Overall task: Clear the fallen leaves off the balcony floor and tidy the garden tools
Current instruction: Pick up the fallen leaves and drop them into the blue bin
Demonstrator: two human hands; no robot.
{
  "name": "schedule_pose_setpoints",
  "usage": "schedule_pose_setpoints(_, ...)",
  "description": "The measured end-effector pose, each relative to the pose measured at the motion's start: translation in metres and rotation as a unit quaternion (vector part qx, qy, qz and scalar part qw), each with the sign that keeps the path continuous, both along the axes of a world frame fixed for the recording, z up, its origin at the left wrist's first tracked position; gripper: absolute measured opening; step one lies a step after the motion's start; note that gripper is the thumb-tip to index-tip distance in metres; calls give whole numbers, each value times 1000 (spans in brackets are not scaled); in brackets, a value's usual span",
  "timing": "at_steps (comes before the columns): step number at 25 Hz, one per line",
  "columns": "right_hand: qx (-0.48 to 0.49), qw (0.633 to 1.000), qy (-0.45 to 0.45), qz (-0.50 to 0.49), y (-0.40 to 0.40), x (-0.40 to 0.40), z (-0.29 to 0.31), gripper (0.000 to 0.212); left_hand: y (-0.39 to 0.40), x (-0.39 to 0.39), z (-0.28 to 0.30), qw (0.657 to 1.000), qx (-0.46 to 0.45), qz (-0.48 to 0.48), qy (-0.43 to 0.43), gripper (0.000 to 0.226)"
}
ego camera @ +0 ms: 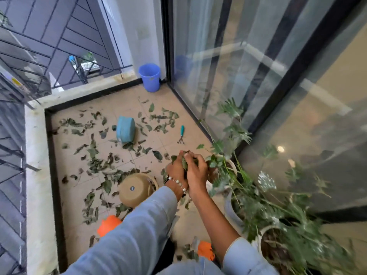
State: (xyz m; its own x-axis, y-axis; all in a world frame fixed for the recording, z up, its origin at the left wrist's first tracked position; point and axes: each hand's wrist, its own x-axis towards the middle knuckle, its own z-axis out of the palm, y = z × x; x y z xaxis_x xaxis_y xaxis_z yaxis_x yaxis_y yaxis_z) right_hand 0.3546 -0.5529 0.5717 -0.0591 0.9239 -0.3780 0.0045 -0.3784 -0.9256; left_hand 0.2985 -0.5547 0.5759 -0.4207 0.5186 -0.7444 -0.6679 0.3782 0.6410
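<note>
Both my hands are together above the floor, gripping a bunch of green leaves (185, 163) between them. My left hand (176, 168), with a bead bracelet at the wrist, cups the bunch from the left. My right hand (197, 173) closes over it from the right. Several fallen leaves (99, 161) lie scattered across the beige tiled floor (170, 104). A small hand rake (181, 134) with a teal handle lies on the tiles ahead. A teal watering can (125, 129) lies further left among the leaves.
A blue bucket (150, 77) stands in the far corner by the glass door (248, 76). A tan pot (137, 189) lies tipped over near my left arm. Potted plants (278, 221) line the right side. Orange footwear (108, 225) shows below. A railing (12, 155) and low ledge bound the left.
</note>
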Motion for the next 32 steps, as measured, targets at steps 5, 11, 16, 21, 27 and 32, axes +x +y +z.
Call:
schedule_pose_setpoints(5, 74, 997, -3, 21, 93, -100, 24, 9, 90, -93, 20, 992, 97, 73, -34, 61)
schedule_pose_setpoints(11, 74, 993, -14, 92, 195, -184, 12, 19, 181, -177, 11, 979, 128, 152, -37, 42)
schedule_pose_setpoints(16, 84, 989, 1, 121, 302, -250, 1, 21, 289, -237, 11, 975, 98, 195, 34, 34)
schedule_pose_setpoints(21, 117, 977, 29, 176, 446, -321, 11, 34, 425, -303, 28, 962, 128, 240, 12, 33)
schedule_pose_setpoints(27, 122, 968, 21, 217, 571, -402, 21, 29, 542, -385, 44, 921, 182, 329, -99, 50)
schedule_pose_setpoints(32, 25, 973, 50, 223, 638, -483, 3, 23, 612, -473, 26, 920, 154, 341, -114, 50)
